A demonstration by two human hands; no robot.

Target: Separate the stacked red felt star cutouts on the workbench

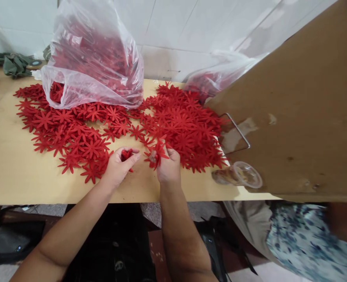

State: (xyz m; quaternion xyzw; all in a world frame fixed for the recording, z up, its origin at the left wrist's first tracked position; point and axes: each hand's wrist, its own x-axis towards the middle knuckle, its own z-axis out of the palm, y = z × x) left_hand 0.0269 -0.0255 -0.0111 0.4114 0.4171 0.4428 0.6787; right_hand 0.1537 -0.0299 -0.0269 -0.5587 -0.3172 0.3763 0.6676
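Observation:
Red star-shaped petal pieces lie on the pale table (11, 168) in a left pile (73, 133) and a denser right pile (185, 121). Between the piles, close to the front edge, my left hand (121, 163) is closed around a small bunched red piece (126, 154), fingertips and thumb pointing right. Just to its right, my right hand (169, 162) grips a red petal piece (159, 152) between thumb and fingers, beside the right pile. A narrow gap separates the two hands.
A clear plastic bag (94, 66) of red pieces stands at the back, another (220, 74) behind the right pile. A plastic cup (238, 174) sits near a large brown board (296, 117) with a metal handle (240, 135). A person in patterned clothing (305, 239) is at lower right.

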